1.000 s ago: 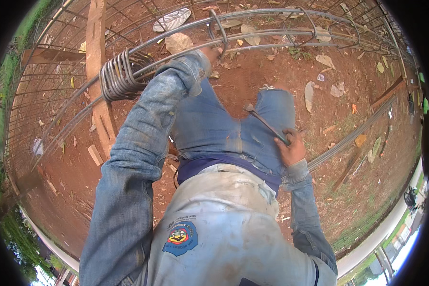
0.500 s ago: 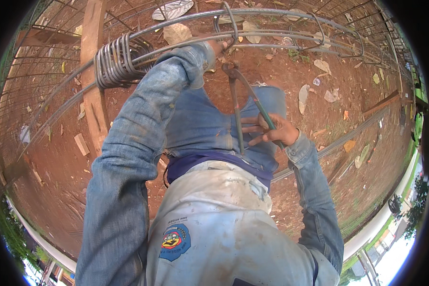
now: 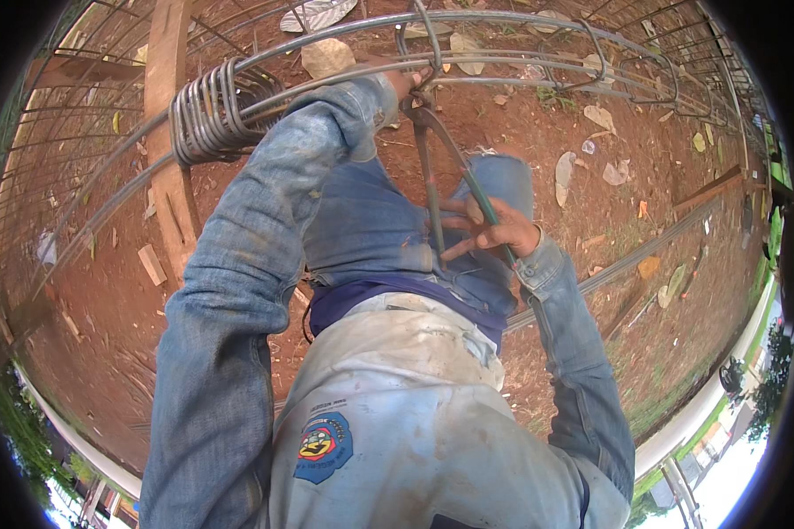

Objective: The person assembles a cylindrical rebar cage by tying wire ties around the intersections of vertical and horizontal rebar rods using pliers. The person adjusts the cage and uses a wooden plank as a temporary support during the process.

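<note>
My right hand (image 3: pixel 506 231) grips a pair of long-handled pincers (image 3: pixel 430 167), its thumb side round the green-tipped handle and its fingers reaching over to the other handle. The handles stand apart, and the pincers' head points away from me, just below the steel bars. My left hand (image 3: pixel 403 85) is at a square stirrup (image 3: pixel 434 44) that rings the long bars (image 3: pixel 344 84). Its fingers are closed by the stirrup's lower corner; what they hold is partly hidden by the sleeve and the hand itself. The pincers' jaws are close beside that hand.
A bundle of stirrups (image 3: pixel 212 115) hangs round the bars on the left, by a wooden plank (image 3: pixel 169 132) that crosses under them. More stirrups (image 3: pixel 591 57) are spaced along to the right. Dry leaves (image 3: pixel 325 58) lie on red soil; thin rods (image 3: pixel 622 266) lie at right.
My right hand and the pincers have moved up and slightly left, bringing the jaws nearer my left hand and the stirrup. The left hand has stayed almost in place.
</note>
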`<control>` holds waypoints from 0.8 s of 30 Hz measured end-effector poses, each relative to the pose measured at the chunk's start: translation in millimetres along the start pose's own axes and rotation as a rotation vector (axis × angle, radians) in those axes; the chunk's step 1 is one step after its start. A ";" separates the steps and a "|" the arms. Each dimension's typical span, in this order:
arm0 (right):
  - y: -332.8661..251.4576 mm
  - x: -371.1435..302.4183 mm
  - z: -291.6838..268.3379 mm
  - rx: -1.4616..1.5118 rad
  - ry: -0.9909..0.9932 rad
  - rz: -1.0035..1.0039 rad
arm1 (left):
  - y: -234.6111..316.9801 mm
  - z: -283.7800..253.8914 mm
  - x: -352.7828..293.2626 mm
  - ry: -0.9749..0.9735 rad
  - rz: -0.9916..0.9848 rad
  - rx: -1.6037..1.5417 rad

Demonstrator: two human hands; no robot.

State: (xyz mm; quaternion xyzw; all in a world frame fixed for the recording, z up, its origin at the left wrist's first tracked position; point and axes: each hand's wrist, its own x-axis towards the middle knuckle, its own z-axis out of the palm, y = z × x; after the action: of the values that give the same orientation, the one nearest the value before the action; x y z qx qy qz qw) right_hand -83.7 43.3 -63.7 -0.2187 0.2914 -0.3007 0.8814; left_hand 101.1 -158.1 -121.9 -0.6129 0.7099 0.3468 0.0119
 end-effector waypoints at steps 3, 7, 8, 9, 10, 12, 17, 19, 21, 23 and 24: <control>14.2 2.6 -15.2 -0.169 0.014 -0.021 | -0.7 4.6 5.1 0.007 -0.015 0.060; 25.3 4.9 -13.0 -0.339 0.138 -0.067 | 2.7 3.4 5.2 -0.064 -0.078 0.038; 26.0 5.5 -12.1 -0.301 0.155 -0.062 | 3.9 1.1 4.6 -0.100 -0.096 0.041; 26.6 5.8 -10.9 -0.262 0.172 -0.058 | 6.5 -3.2 1.5 -0.135 -0.113 0.046; 27.3 5.6 -9.9 -0.223 0.189 -0.055 | 7.6 -6.7 -3.5 -0.120 -0.088 0.029; 41.5 2.3 -17.1 -0.047 0.161 -0.021 | 8.6 -13.3 -12.4 -0.089 -0.033 -0.005; 55.2 4.4 -28.7 0.249 -0.056 -0.055 | 11.2 -20.4 -13.9 -0.156 -0.056 -0.037; 58.9 9.3 -35.1 0.296 -0.108 -0.067 | 3.2 -19.6 -10.7 -0.132 -0.012 -0.065; 50.7 10.1 -40.0 0.104 0.024 0.074 | -9.0 -8.0 -0.4 -0.057 0.045 -0.077; 41.1 5.3 -41.0 0.005 0.136 0.166 | 12.4 -26.9 -18.3 -0.148 -0.017 -0.025; 34.0 5.6 -41.3 -0.010 0.161 0.189 | 19.7 -36.4 -24.8 -0.183 -0.053 0.000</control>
State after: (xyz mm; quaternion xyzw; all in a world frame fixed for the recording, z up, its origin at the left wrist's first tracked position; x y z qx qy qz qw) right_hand -93.0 55.6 -115.3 -0.1699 0.3822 -0.2311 0.8784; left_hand 104.8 -155.0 -73.9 -0.5971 0.6894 0.4011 0.0857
